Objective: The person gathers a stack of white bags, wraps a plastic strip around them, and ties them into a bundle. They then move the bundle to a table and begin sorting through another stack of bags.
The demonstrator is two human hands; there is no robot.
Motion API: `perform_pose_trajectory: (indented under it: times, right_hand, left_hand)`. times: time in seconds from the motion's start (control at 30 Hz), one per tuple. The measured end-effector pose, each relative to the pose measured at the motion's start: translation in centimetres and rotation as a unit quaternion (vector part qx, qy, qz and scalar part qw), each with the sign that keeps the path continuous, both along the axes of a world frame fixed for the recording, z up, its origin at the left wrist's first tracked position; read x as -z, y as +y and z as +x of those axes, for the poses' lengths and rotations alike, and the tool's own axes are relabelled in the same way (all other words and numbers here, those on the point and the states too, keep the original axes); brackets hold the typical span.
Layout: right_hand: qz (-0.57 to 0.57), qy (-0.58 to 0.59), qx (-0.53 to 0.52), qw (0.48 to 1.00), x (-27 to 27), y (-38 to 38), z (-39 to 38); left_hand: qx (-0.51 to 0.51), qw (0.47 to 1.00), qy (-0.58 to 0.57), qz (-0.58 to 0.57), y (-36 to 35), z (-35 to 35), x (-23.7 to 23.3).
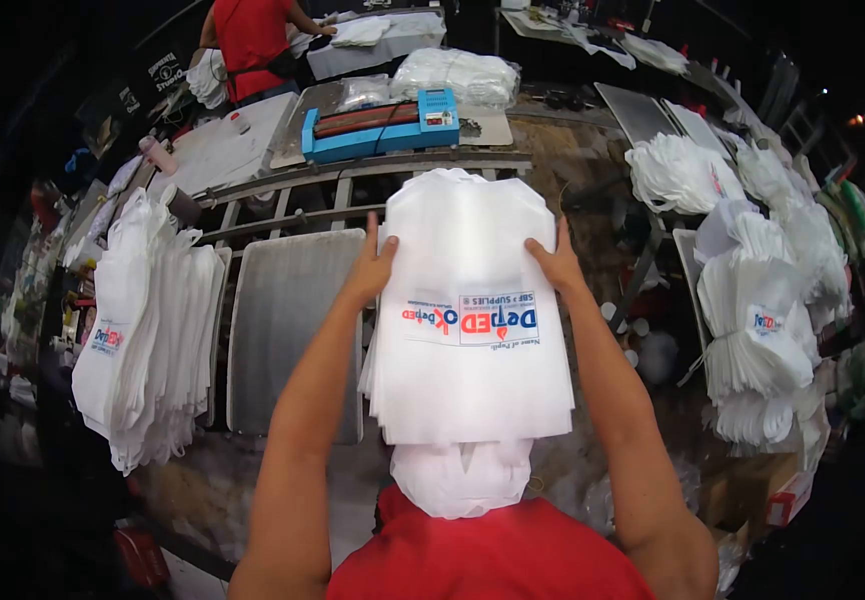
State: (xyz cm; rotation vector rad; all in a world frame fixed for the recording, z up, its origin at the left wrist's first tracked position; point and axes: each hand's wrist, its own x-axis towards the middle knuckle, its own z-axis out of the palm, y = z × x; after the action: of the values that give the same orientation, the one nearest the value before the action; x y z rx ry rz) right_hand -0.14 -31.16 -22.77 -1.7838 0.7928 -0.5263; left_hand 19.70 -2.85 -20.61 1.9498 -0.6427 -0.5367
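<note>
In front of my chest is a thick stack of white printed bags [477, 390], its blue and red lettering upside down to me. My left hand [372, 264] grips the stack's left edge, thumb on the top face. On the opposite edge, my right hand [556, 262] holds it the same way. The fingers of both hands are partly hidden at the sides. Layered edges fan out near my body, and a white bunched part [462, 478] hangs below them against my red shirt.
Bundles of white bags lie at the left [142, 340] and right [757, 330]. Ahead are a grey flat board [292, 330], a metal rail frame [342, 195] and a blue machine [382, 128]. A person in red [250, 45] stands at a far table.
</note>
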Motion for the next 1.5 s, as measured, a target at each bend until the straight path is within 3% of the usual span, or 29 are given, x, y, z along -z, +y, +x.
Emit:
perform_pose_trajectory:
  times: [0.03, 0.07, 0.1, 0.17, 0.23, 0.3, 0.37, 0.43, 0.47, 0.53, 0.63, 0.7, 0.77, 0.83, 0.9, 0.97, 1.0, 1.1, 1.17, 1.23, 1.27, 1.3, 1.33, 1.37, 1.4, 1.43, 1.5]
  right_hand:
    - [-0.002, -0.002, 0.000, 1.000, 0.4, -0.6, 0.4]
    - [0.023, 0.020, -0.020, 0.999, 0.4, -1.0, 0.9]
    - [0.050, 0.044, -0.039, 0.997, 0.5, -1.2, 1.3]
    - [-0.006, 0.035, -0.030, 0.999, 0.5, -1.5, 2.0]
    - [-0.053, 0.037, -0.019, 0.998, 0.9, -1.1, 1.5]
    - [-0.018, -0.110, -0.014, 0.994, 1.0, -0.6, -0.2]
    - [0.018, -0.057, 0.031, 0.998, 1.4, -0.3, -1.9]
    - [0.096, 0.006, -0.095, 0.991, 1.8, 1.9, -2.3]
    - [0.019, 0.029, -0.056, 0.998, 1.6, 3.5, -2.1]
    - [0.018, 0.030, -0.089, 0.995, 3.1, 2.1, -1.1]
    - [0.066, 0.084, -0.129, 0.986, 1.8, 0.8, -2.8]
    - [0.194, -0.004, -0.018, 0.981, 0.9, 1.6, -6.1]
    - [0.280, -0.062, -0.015, 0.958, 1.0, 3.8, -11.2]
    - [0.178, 0.068, -0.080, 0.978, -0.9, 8.0, -14.0]
    - [0.194, -0.004, -0.110, 0.975, 0.0, 11.1, -14.3]
    - [0.290, 0.003, -0.022, 0.957, -1.1, 11.5, -13.8]
    - [0.297, -0.008, -0.029, 0.954, -0.7, 11.0, -14.0]
    - [0.307, 0.003, -0.056, 0.950, -0.7, 11.2, -14.1]
    - [0.283, 0.028, -0.067, 0.956, -0.6, 11.9, -14.1]
    - [0.294, -0.009, -0.104, 0.950, 0.0, 10.5, -13.8]
    - [0.359, -0.044, -0.098, 0.927, -0.2, 9.4, -13.5]
    - [0.424, -0.076, -0.088, 0.898, -0.6, 8.5, -13.3]
    - [0.393, -0.087, -0.042, 0.915, 0.3, 6.4, -13.7]
    - [0.358, -0.099, 0.004, 0.928, 1.8, 4.8, -14.1]
    - [0.304, -0.064, 0.113, 0.944, 3.6, 4.2, -12.9]
    - [0.246, 0.015, 0.112, 0.963, 5.9, 3.1, -12.5]
    - [0.135, 0.162, 0.047, 0.976, 11.0, 2.0, -12.5]
  left_hand:
    - [-0.061, 0.995, 0.045, -0.061, 0.1, -0.2, -0.8]
    - [-0.087, 0.986, -0.101, -0.097, -1.1, 3.1, 7.4]
    - [-0.088, 0.986, -0.102, -0.099, -1.2, 2.8, 6.7]
    - [-0.118, 0.987, -0.085, 0.075, -1.3, 0.8, 4.0]
    - [-0.147, 0.986, -0.060, 0.049, -0.2, -0.1, 3.6]
    - [-0.136, 0.990, -0.015, -0.043, 2.1, -1.0, 3.3]
    - [-0.128, 0.989, -0.066, -0.021, 3.6, -1.9, 4.5]
    - [-0.038, 0.991, 0.102, -0.075, 3.8, -3.2, 7.1]
    - [-0.043, 0.991, 0.104, -0.074, 3.8, -3.9, 7.6]
    - [-0.100, 0.976, 0.183, -0.064, 3.4, -5.4, 6.2]
    - [-0.067, 0.946, 0.290, -0.128, 5.7, -5.2, 4.4]
    - [-0.052, 0.982, 0.178, -0.049, 9.5, -7.4, 0.8]
    - [-0.002, 0.986, 0.149, -0.075, 12.8, -10.3, 0.9]
    - [0.028, 0.986, 0.128, -0.102, 14.1, -13.5, 2.1]
    - [0.047, 0.995, 0.084, -0.024, 12.6, -17.0, 3.7]
    - [0.001, 0.996, 0.087, 0.001, 11.3, -18.2, 1.0]
    - [-0.001, 1.000, 0.019, 0.012, 11.7, -18.1, 1.4]
    - [-0.024, 0.994, -0.062, -0.082, 13.0, -18.9, 3.0]
    - [-0.035, 0.997, -0.035, -0.064, 13.4, -19.8, 3.6]
    - [0.012, 0.990, -0.043, -0.134, 14.2, -18.2, 3.7]
    - [-0.052, 0.969, 0.011, -0.239, 14.9, -16.8, 5.5]
    - [-0.139, 0.968, 0.053, -0.202, 15.6, -14.8, 5.8]
    - [-0.197, 0.958, 0.089, -0.187, 16.4, -12.7, 6.8]
    - [-0.223, 0.968, 0.049, -0.105, 17.2, -10.5, 9.4]
    - [-0.244, 0.969, 0.008, -0.024, 17.5, -8.8, 12.7]
    - [-0.249, 0.968, 0.011, -0.023, 16.9, -7.7, 15.5]
    - [-0.109, 0.990, -0.041, 0.078, 15.5, -6.1, 19.2]
